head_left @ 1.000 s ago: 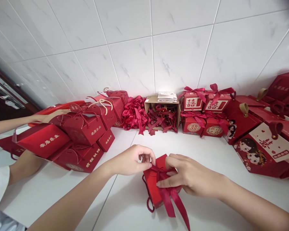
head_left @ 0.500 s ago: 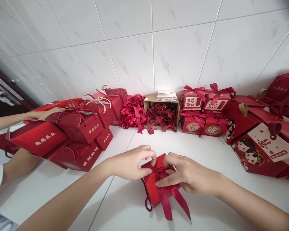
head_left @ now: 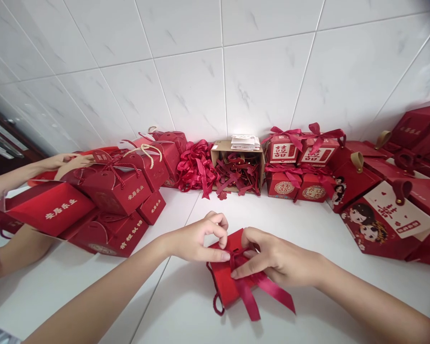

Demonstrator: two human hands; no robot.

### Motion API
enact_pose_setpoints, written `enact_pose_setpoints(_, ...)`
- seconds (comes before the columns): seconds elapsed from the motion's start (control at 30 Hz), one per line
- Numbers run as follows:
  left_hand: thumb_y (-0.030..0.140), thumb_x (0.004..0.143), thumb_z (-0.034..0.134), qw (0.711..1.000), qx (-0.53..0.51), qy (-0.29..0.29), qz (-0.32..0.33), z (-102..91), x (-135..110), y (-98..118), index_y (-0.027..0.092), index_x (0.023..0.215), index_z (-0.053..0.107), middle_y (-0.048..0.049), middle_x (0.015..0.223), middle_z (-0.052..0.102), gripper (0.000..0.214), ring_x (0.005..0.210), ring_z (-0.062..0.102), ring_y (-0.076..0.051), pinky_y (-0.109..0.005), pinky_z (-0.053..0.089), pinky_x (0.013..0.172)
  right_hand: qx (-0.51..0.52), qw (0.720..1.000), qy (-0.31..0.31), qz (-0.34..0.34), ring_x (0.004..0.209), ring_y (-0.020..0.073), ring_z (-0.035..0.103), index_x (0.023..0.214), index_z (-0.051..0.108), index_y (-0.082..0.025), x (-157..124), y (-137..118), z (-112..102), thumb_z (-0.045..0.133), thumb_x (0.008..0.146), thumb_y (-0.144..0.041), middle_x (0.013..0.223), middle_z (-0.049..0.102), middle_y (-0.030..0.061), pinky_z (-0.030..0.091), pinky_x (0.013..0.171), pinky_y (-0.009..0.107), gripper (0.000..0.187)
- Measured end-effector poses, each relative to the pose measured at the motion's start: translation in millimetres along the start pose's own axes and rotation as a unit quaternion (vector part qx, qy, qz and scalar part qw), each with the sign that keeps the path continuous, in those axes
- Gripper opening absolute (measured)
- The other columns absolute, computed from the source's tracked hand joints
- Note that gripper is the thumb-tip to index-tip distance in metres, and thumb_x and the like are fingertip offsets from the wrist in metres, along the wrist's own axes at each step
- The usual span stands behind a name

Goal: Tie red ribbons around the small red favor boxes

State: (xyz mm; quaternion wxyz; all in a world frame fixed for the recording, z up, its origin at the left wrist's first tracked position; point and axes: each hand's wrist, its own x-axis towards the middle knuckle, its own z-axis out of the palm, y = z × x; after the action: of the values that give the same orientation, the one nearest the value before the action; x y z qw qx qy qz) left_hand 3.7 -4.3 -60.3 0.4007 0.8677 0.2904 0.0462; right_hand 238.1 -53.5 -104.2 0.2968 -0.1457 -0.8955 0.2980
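Observation:
A small red gift box [head_left: 226, 282] lies on the white floor in front of me, with a dark red ribbon [head_left: 255, 291] across its top and two tails trailing toward me. My left hand [head_left: 197, 238] pinches the ribbon at the box's top left. My right hand [head_left: 276, 261] presses on the knot with thumb and forefinger closed on the ribbon. A cord handle loops off the box's near left corner.
Stacked red gift boxes [head_left: 111, 191] stand at left, where another person's hands [head_left: 62, 161] reach. A cardboard box of ribbons [head_left: 238, 169] and loose ribbon [head_left: 195, 167] sit by the wall. Bowed boxes [head_left: 297, 165] and cartoon-printed boxes [head_left: 380, 220] fill the right.
The ribbon tails have swung to the right and lie flatter. My left thumb and forefinger have closed tighter on the ribbon. The view has shifted slightly right.

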Motion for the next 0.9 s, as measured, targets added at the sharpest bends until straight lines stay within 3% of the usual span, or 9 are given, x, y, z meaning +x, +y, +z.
enact_pose_setpoints(0.2, 0.029, 0.074, 0.07, 0.997, 0.04, 0.057, 0.037, 2.4, 6.2, -1.8, 0.017, 0.054, 0.053, -0.0052, 0.099, 0.053, 0.029, 0.107, 0.041, -0.023, -0.033, 0.036, 0.094, 0.021, 1.0, -0.002, 0.01, 0.096, 0.0167, 0.052, 0.109, 0.072, -0.019, -0.4, 0.9, 0.0, 0.05, 0.085, 0.0, 0.102, 0.052, 0.0096, 0.05, 0.083, 0.03, 0.037)
enact_pose_setpoints(0.37, 0.031, 0.077, 0.067, 0.996, -0.048, 0.072, 0.033, 7.5, 3.4, 2.6, 0.017, 0.055, 0.053, -0.0044, 0.11, 0.057, 0.029, 0.113, 0.043, -0.022, -0.034, 0.033, 0.1, 0.018, 1.0, 0.003, 0.018, 0.093, 0.0157, 0.052, 0.108, 0.072, -0.02, -1.2, 1.3, 0.8, 0.052, 0.086, -0.001, 0.1, 0.051, 0.0087, 0.05, 0.08, 0.029, 0.035)
enact_pose_setpoints(0.6, 0.034, 0.077, 0.066, 0.966, -0.162, 0.2, -0.022, 36.7, -0.1, 6.7, 0.019, 0.057, 0.036, -0.0066, 0.099, 0.065, 0.04, 0.116, 0.047, -0.022, -0.033, 0.038, 0.097, -0.007, 1.0, 0.024, 0.004, 0.08, 0.0128, 0.053, 0.107, 0.069, -0.019, 0.9, -1.1, -5.5, 0.044, 0.088, -0.002, 0.093, 0.053, 0.0073, 0.048, 0.069, 0.024, 0.036)
enact_pose_setpoints(0.9, 0.036, 0.075, 0.068, 0.937, -0.256, 0.228, -0.061, 50.4, 7.2, 14.1, 0.019, 0.054, 0.024, -0.0044, 0.085, 0.068, 0.052, 0.084, 0.06, -0.017, -0.029, 0.044, 0.077, -0.008, 0.993, 0.095, 0.076, 0.066, 0.0099, 0.049, 0.09, 0.049, -0.018, 3.8, -7.5, -6.6, 0.048, 0.091, -0.01, 0.081, 0.057, 0.0012, 0.044, 0.061, 0.021, 0.008)
